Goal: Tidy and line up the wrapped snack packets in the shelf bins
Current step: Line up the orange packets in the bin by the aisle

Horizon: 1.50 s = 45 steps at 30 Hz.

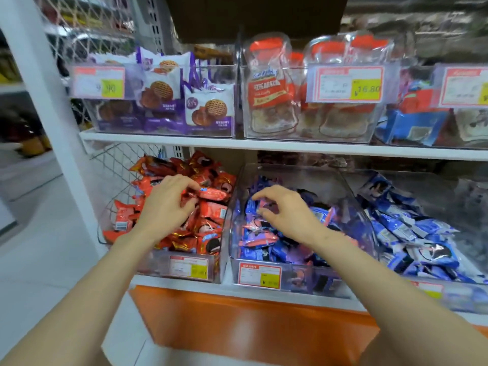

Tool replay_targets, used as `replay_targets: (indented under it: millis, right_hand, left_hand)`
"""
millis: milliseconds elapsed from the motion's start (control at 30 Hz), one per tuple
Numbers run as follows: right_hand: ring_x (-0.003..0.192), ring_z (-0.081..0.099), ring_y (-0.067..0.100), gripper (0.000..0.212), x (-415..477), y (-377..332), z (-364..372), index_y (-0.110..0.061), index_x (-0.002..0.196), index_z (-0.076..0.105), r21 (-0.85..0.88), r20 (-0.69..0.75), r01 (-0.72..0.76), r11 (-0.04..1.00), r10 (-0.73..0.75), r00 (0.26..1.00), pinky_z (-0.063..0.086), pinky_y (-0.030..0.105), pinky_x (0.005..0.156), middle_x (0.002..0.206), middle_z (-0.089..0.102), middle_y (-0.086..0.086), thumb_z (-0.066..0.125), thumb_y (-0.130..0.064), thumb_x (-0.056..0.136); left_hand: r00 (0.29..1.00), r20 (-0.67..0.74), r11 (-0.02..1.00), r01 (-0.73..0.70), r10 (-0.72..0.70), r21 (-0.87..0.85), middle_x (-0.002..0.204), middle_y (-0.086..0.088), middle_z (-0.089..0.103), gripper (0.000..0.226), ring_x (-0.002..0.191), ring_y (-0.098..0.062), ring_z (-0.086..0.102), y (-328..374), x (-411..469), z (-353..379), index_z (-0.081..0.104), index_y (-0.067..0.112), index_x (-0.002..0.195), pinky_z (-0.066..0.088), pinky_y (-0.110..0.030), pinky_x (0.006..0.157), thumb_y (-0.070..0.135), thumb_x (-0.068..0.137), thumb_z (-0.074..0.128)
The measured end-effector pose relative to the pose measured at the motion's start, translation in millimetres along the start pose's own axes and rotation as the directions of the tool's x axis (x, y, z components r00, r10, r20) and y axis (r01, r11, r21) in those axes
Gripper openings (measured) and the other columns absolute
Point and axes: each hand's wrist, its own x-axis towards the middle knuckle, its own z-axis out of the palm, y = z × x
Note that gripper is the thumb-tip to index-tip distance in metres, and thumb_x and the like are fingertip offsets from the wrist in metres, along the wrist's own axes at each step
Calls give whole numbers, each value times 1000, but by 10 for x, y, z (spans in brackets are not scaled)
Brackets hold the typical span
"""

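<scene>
Snack packets (396, 228) sit in three clear bins on the lower shelf (227, 283), across the middle of the frame; red packets (208, 241) in the left bin (150, 262), blue packets (266, 249) in the middle bin (311, 280) and in the right bin (449, 186); none lined up, all lying at mixed angles.

Hands: left hand (169, 204) is in the left bin, fingers curled round one red packet (215, 194) lying crosswise on top of the heap; right hand (285, 212) is over the middle bin, thumb and forefinger seemingly pinching the end of one blue packet (266, 204); motion blur there, so that grip is read with some doubt.

Risks, as judged:
- red heap stands high toward the back of the left bin; lifting the held packet may loosen its neighbours, which could slide forward or over the side wall
- both hands work separate bins at once; attention is split, so a packet may end up in the wrong colour group
- wrappers look slick and crinkled; a pinch on one end may slip, dropping the packet past the shelf edge to the floor
- contents look like brittle biscuits; pressing the pile down to level it could crack them
- pushing hard against the packets could shift a light bin on the shelf
</scene>
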Motion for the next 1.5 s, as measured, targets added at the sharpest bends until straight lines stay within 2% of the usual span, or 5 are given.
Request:
replay_targets:
  millis: [267, 567, 933, 1200, 1500]
  right_hand:
    - [97, 58, 19, 22, 326, -170, 260, -17, 109, 67, 54, 15, -7, 999, 6, 1000, 45, 29, 85, 107, 64, 4, 64, -16, 87]
    - [76, 53, -2, 18, 426, -125, 290, -12, 102, 70, 129, -24, -28, 991, 31, 999, 35, 0, 68, 94, 64, -6, 63, -8, 87]
    - [132, 38, 19, 78, 885, -314, 478, -28, 142, 36, -43, 164, 23, 999, -16, 986, 36, 33, 105, 145, 43, -3, 75, -37, 76]
    - [122, 48, 24, 59, 1171, -270, 581, -33, 125, 53, -202, 117, -23, 979, 47, 992, 41, 40, 99, 135, 52, -4, 72, -51, 72]
    - [126, 42, 27, 67, 1220, -263, 592, -29, 132, 46, -205, 158, -57, 977, 91, 983, 39, 39, 102, 141, 44, -2, 74, -46, 74]
  left_hand:
    - [871, 430, 899, -366, 238, 243, 153, 13, 21, 50, 142, -12, 13, -50, 218, 288, 53, 35, 127, -4, -43, 114, 46, 80, 64]
    - [931, 311, 871, -307, 191, 383, 152, 9, 27, 31, 139, -16, 20, -172, 320, 312, 62, 29, 118, 12, -40, 107, 37, 88, 58]
    - [977, 208, 967, -99, 49, 233, 137, 7, 48, 35, 128, -15, 37, -356, 331, 156, 58, 23, 124, 26, -32, 96, 35, 92, 54]
    - [994, 23, 981, -106, 103, 161, 106, 0, 46, 31, 104, -20, 43, -181, 248, 62, 49, 18, 98, 28, -27, 82, 21, 78, 72]
    - [862, 504, 894, -264, 49, 364, 121, 6, 38, 58, 117, -16, 30, -208, 157, 197, 54, 33, 127, 22, -34, 101, 57, 76, 64]
